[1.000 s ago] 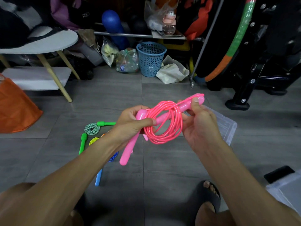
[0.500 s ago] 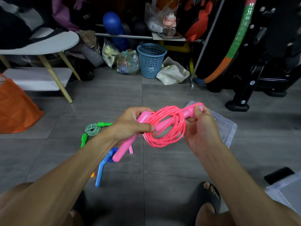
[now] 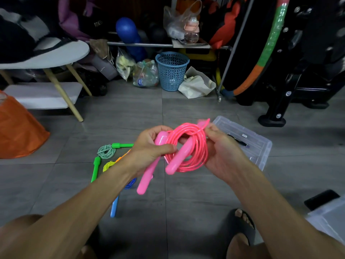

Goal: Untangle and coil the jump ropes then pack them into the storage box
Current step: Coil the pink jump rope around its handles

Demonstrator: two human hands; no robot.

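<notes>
Pink jump rope (image 3: 188, 146), coiled into a tight loop, held chest-high above the floor (image 3: 168, 199), likely so the loose end could be tucked around the bundle. Left hand (image 3: 151, 146), grip closed on one pink handle and the coil's edge. Right hand (image 3: 222, 152), grip pinching the coil's far side. Clear storage box (image 3: 261, 146) just behind; green, yellow and blue ropes (image 3: 106, 152) lying below.

left hand (image 3: 149, 146): fingers curled, gripping | right hand (image 3: 224, 157): fingers pinched | forearms extended forward

Four jump ropes (image 3: 188, 148) — two hands (image 3: 149, 146)
</notes>
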